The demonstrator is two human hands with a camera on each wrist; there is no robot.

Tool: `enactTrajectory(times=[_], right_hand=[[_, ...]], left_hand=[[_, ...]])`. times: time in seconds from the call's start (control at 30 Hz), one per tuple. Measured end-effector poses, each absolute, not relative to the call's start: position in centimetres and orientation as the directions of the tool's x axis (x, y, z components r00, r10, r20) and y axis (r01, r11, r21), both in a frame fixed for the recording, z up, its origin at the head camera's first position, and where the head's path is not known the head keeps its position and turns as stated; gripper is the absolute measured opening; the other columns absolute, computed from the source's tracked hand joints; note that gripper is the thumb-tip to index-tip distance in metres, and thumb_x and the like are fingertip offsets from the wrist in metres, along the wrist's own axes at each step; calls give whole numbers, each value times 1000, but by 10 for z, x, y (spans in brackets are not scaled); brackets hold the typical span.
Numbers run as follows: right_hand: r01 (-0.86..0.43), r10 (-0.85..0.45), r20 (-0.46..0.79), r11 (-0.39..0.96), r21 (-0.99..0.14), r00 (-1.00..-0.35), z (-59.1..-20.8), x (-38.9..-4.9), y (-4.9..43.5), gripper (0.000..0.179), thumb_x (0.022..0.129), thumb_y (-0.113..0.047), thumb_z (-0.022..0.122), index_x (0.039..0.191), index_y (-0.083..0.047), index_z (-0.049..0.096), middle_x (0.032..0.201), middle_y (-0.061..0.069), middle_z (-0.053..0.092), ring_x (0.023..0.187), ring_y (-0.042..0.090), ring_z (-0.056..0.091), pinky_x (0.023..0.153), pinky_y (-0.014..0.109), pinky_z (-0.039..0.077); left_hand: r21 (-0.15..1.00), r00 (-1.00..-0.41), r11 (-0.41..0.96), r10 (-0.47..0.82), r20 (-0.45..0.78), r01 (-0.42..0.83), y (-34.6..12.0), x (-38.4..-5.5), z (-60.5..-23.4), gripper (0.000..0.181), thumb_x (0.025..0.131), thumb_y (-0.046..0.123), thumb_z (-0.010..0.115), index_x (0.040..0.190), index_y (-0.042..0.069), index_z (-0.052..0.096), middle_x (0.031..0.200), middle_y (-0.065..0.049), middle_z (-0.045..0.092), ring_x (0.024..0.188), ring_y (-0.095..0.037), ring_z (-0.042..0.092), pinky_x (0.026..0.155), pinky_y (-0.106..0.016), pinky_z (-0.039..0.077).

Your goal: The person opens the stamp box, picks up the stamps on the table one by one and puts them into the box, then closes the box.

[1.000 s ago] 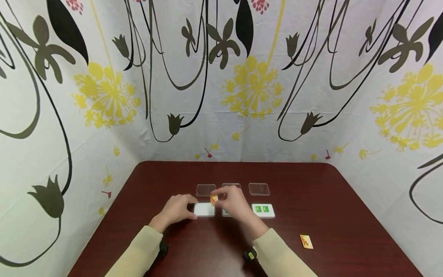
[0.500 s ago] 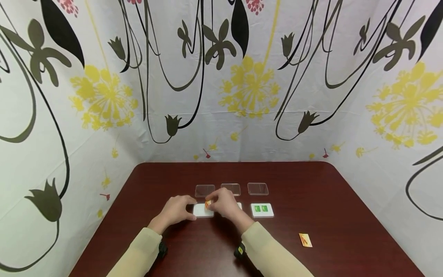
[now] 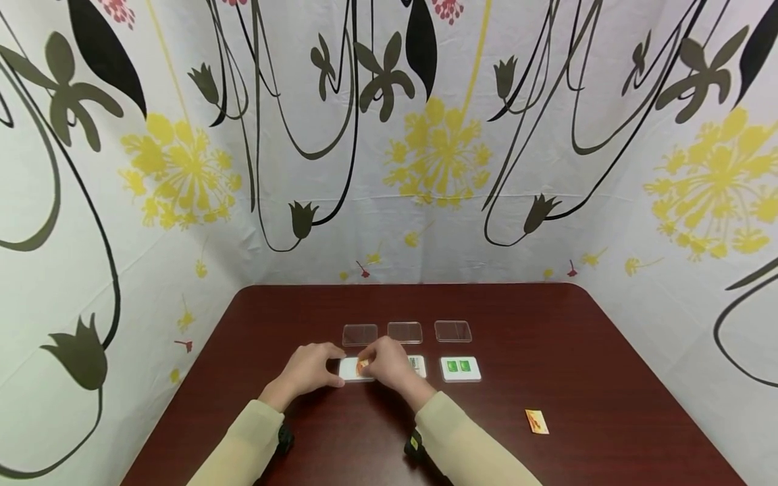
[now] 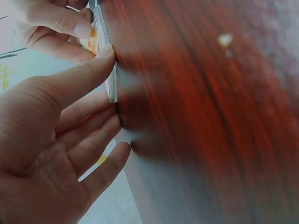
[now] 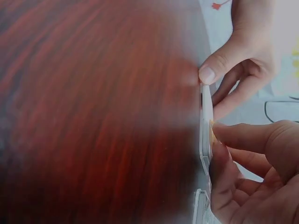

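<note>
A flat white case [image 3: 348, 368] lies at the left of a front row of cases on the table. My left hand [image 3: 310, 368] holds its left end, thumb at the near edge and fingers at the far edge; the left wrist view shows the thumb [image 4: 88, 70] against its side. Between thumb and index finger, my right hand [image 3: 389, 364] pinches a small orange-and-yellow printed card [image 3: 362, 365] flat on the right part of that case. In the right wrist view only the card's thin edge [image 5: 212, 133] shows. The right hand partly hides the middle case [image 3: 417, 365].
A third white case with two green pictures [image 3: 460, 368] lies to the right. Three clear plastic lids [image 3: 360, 335] form a row behind. Another orange-and-yellow card [image 3: 537, 422] lies at the front right of the dark red table [image 3: 292, 304]. A patterned curtain surrounds the table.
My right hand has moved left and down, bringing the orange-and-yellow card from above the gap between cases onto the left case. My left hand has stayed at that case.
</note>
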State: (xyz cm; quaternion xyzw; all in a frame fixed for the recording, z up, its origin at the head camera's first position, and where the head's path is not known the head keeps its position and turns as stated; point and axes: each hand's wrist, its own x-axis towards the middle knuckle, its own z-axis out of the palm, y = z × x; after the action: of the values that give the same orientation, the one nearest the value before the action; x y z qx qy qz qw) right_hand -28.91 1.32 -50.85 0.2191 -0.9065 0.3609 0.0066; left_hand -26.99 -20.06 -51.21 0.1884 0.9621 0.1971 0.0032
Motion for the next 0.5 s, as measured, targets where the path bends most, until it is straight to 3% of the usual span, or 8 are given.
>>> enactTrajectory(times=[0.23, 0.5], right_hand=[[-396, -362, 181, 712, -580, -915, -508, -287, 10, 24, 68, -8, 85, 90, -14, 83, 64, -11, 60, 60, 8, 53, 55, 27, 45], [-395, -342, 200, 760, -515, -918, -511, -286, 8, 23, 68, -15, 86, 91, -18, 83, 86, -4, 75, 68, 13, 60, 59, 32, 46]], left_hand=[[382, -930, 852, 360, 71, 359, -201, -270, -511, 52, 79, 40, 87, 124, 17, 74, 124, 0, 68, 111, -25, 64, 91, -49, 51], [377, -932, 856, 356, 66, 353, -200, -269, -512, 53, 79, 40, 86, 124, 17, 73, 126, 0, 67, 115, -26, 63, 94, -50, 49]])
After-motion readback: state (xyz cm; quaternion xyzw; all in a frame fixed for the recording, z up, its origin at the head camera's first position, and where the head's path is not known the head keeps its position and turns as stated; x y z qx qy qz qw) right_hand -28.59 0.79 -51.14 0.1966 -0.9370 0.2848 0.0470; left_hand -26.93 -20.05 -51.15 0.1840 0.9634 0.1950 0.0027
